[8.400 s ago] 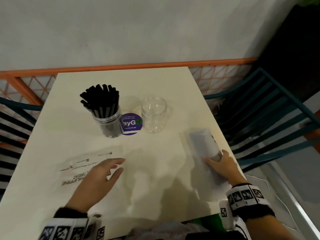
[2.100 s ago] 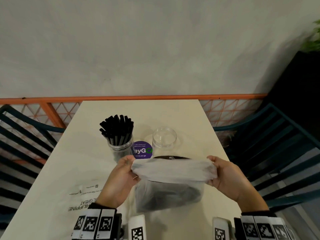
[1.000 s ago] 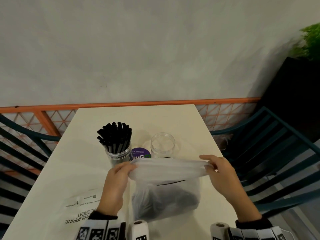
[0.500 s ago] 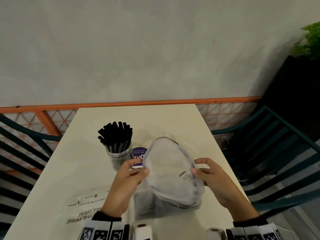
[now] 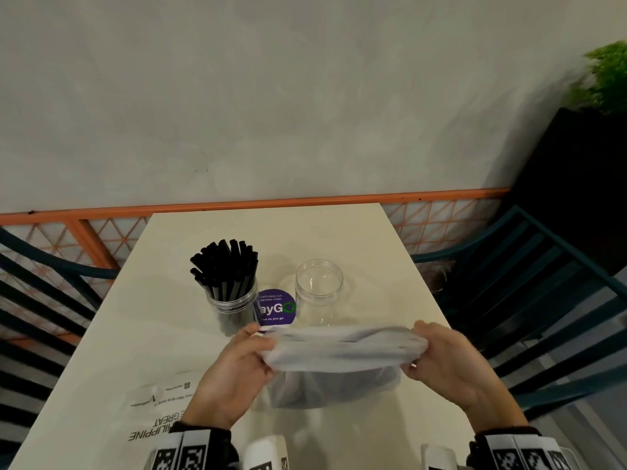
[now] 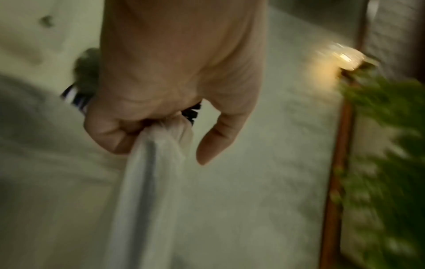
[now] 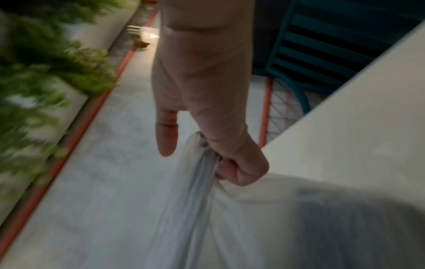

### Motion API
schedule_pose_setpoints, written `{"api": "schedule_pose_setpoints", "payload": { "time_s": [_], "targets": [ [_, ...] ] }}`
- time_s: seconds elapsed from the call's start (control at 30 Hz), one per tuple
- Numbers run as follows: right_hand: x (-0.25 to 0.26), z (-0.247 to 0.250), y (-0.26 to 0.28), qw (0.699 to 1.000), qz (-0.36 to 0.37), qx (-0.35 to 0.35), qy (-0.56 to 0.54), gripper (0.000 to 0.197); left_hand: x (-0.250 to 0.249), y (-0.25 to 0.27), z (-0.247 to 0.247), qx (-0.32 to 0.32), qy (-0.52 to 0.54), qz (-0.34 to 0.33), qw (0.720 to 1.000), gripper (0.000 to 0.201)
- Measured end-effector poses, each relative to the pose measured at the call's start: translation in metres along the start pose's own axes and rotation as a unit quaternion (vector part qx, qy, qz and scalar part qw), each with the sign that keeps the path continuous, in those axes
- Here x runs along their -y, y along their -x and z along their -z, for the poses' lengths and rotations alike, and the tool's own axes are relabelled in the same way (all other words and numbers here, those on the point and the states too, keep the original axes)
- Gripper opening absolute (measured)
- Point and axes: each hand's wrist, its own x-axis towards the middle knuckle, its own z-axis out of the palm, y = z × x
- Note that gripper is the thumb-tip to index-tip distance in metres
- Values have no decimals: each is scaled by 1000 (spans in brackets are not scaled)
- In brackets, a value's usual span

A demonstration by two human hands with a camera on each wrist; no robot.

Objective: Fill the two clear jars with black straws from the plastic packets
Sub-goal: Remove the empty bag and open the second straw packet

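Here, a translucent white plastic packet (image 5: 339, 351) stretches sideways above the cream table (image 5: 163, 334), dark contents hanging inside. Left hand (image 5: 230, 374) and right hand (image 5: 451, 364) fingers pinch its bunched ends.

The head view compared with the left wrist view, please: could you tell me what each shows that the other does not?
Only the head view shows the empty jar, the purple sticker, the right hand and the whole table. Only the left wrist view shows the left hand's curled fingers pinching bunched plastic, and a glowing lamp. Both show the left hand gripping the plastic packet, and straws in the filled jar.
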Motion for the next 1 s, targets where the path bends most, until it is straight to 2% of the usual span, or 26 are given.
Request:
{"api": "schedule_pose_setpoints", "payload": {
  "time_s": [0.07,0.13,0.2,0.23,0.3,0.37,0.4,0.47,0.53,0.6,0.7,0.8,0.87,1.0],
  "targets": [
    [-5,0,-2,996,43,-30,76,36,2,2,-8,-79,-102,-55,990,33],
    [-10,-2,-5,979,83,-78,168,38,5,2,-16,-135,-182,-98,969,31],
    [-11,-7,-7,963,118,-100,219,41,7,0,-17,-175,-256,-138,941,29],
    [-10,-10,-6,959,131,-104,227,41,8,0,-14,-186,-311,-162,918,30],
    [-8,-12,-6,953,152,-116,234,33,10,2,-7,-169,-441,-196,859,36],
    [-6,-12,-5,947,171,-127,241,16,11,5,-1,-130,-526,-187,819,41],
    [-6,-12,-5,940,177,-133,258,9,11,7,2,-114,-550,-171,810,42],
    [-8,-9,-6,920,190,-145,312,11,11,9,5,-99,-585,-153,791,41],
    [-11,-9,-4,896,213,-152,358,12,10,8,4,-114,-593,-165,780,36],
    [-12,-11,0,880,224,-129,399,7,7,8,1,-145,-550,-189,800,25],
    [-15,-10,4,875,185,-81,439,24,5,6,-4,-171,-473,-193,843,9],
    [-17,-6,1,865,162,-85,467,21,9,5,-7,-148,-388,-146,898,13],
    [-17,-4,-2,882,147,-92,437,22,11,4,-8,-125,-326,-100,932,20],
    [-17,4,-11,943,66,-98,311,15,11,-3,4,-100,-230,-16,968,20]
  ]
}}
